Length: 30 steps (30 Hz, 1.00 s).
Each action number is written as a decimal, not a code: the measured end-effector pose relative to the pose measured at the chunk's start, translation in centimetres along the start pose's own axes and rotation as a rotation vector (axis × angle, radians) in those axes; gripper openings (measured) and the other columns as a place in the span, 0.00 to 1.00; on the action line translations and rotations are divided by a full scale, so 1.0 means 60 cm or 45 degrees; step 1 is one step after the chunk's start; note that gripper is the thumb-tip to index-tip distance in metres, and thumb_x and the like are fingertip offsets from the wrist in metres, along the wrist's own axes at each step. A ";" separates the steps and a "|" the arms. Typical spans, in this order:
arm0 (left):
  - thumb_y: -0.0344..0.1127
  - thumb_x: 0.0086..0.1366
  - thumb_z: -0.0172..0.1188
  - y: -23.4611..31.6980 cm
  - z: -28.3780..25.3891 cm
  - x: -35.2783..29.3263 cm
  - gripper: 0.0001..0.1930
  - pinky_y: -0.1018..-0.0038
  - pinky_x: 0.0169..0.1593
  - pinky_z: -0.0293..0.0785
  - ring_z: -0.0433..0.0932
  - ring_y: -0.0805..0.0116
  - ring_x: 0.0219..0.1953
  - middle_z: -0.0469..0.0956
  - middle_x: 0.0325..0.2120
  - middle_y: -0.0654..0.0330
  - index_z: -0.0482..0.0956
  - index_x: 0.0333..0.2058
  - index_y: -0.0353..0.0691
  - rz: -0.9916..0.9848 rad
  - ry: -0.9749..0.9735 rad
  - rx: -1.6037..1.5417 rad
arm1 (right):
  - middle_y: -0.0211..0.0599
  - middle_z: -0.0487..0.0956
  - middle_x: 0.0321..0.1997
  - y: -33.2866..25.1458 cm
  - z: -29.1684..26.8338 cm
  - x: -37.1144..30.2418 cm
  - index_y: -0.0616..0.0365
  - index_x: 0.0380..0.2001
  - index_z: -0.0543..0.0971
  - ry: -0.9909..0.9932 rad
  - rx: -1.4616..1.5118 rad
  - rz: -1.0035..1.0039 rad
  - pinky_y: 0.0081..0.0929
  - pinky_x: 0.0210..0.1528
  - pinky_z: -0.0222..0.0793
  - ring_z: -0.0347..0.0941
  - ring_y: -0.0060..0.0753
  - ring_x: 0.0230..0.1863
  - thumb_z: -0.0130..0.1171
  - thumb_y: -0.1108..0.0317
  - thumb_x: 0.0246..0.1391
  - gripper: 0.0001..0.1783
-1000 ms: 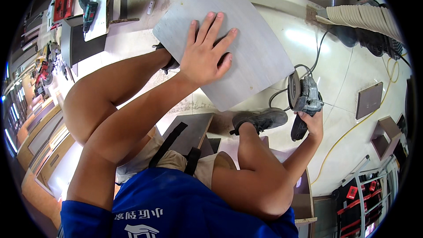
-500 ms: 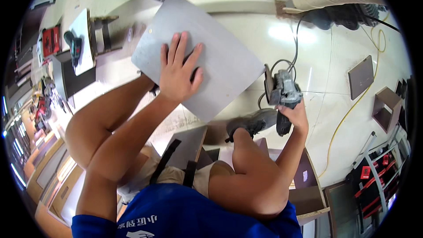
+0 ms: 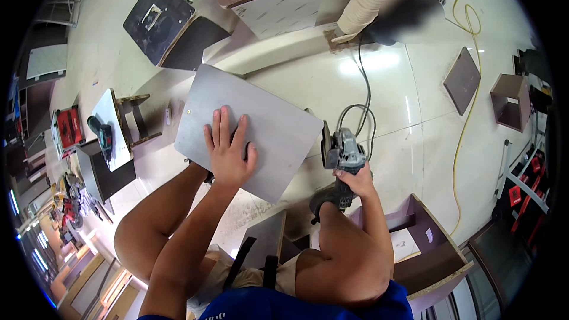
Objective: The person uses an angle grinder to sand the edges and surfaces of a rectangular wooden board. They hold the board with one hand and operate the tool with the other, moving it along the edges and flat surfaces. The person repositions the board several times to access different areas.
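1. The grey panel (image 3: 249, 133) lies flat on the pale glossy floor (image 3: 409, 124), in the middle of the view, just ahead of the person's knees. It is a thin rectangular board with a matt, even grey face and a small pale dot near its left corner.
2. Its long axis runs from upper left to lower right, so the corners point up, right, down and left like a tilted diamond.
3. The left hand (image 3: 228, 151) rests palm down on the panel's lower half with fingers spread wide, pressing on it and gripping nothing.
4. The right hand (image 3: 355, 181) is closed round the body of a grey angle grinder (image 3: 341, 151), whose disc stands at the panel's right edge, touching it or just beside it; I cannot tell which.
5. The grinder's black cable (image 3: 364, 83) loops behind it and runs up across the floor.
6. Open floor lies to the right of the panel and above it, up to a pale raised strip (image 3: 278, 53).
7. To the left, a small stand carrying a white board (image 3: 112, 130) and a green power tool (image 3: 104, 136) sits near.
8. Below, the person's knees and a purple-edged box (image 3: 432, 255) close in the near side.
9. A yellow cable (image 3: 468, 118) runs well apart on the right.
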<state>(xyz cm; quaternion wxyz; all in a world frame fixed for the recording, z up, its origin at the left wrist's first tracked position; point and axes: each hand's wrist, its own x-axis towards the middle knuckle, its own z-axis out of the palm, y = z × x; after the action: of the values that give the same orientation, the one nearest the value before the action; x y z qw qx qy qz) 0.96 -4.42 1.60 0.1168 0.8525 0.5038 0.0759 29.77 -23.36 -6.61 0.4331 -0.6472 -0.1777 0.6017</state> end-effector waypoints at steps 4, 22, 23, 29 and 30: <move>0.40 0.55 0.55 -0.004 0.000 0.000 0.31 0.36 0.67 0.42 0.48 0.41 0.72 0.52 0.69 0.41 0.72 0.60 0.41 0.002 -0.005 0.008 | 0.30 0.82 0.31 -0.024 0.025 -0.013 0.61 0.35 0.80 0.001 -0.007 -0.121 0.26 0.37 0.74 0.76 0.22 0.31 0.69 0.74 0.42 0.14; 0.38 0.55 0.54 -0.005 -0.005 0.001 0.32 0.37 0.68 0.40 0.47 0.39 0.71 0.51 0.69 0.41 0.69 0.62 0.40 -0.032 -0.030 0.006 | 0.32 0.83 0.31 -0.011 0.052 -0.004 0.62 0.33 0.81 0.048 -0.258 -0.408 0.26 0.39 0.75 0.79 0.25 0.32 0.68 0.73 0.41 0.12; 0.38 0.56 0.53 -0.001 -0.004 0.004 0.32 0.37 0.68 0.40 0.47 0.39 0.71 0.51 0.69 0.41 0.69 0.62 0.40 -0.021 -0.031 -0.008 | 0.32 0.83 0.31 -0.012 0.042 -0.003 0.62 0.33 0.81 0.044 -0.405 -0.481 0.26 0.39 0.75 0.79 0.24 0.32 0.69 0.73 0.41 0.12; 0.40 0.55 0.55 -0.001 0.000 0.004 0.31 0.36 0.67 0.43 0.49 0.40 0.71 0.52 0.69 0.40 0.72 0.60 0.42 -0.027 -0.009 -0.003 | 0.34 0.83 0.33 0.003 0.048 -0.003 0.62 0.36 0.81 0.101 -0.327 -0.300 0.27 0.41 0.75 0.79 0.27 0.34 0.69 0.72 0.38 0.17; 0.40 0.55 0.55 -0.002 -0.001 0.003 0.31 0.36 0.67 0.43 0.49 0.40 0.71 0.52 0.69 0.41 0.72 0.60 0.42 -0.028 -0.010 0.007 | 0.34 0.83 0.33 0.013 0.045 -0.002 0.62 0.37 0.81 0.095 -0.257 -0.354 0.28 0.41 0.75 0.79 0.27 0.34 0.70 0.72 0.38 0.18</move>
<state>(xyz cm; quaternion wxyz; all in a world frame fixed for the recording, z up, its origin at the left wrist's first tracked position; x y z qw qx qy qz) 0.92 -4.18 1.59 0.1172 0.8475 0.5130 0.0698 26.96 -22.96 -6.86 0.4512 -0.6785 -0.3090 0.4906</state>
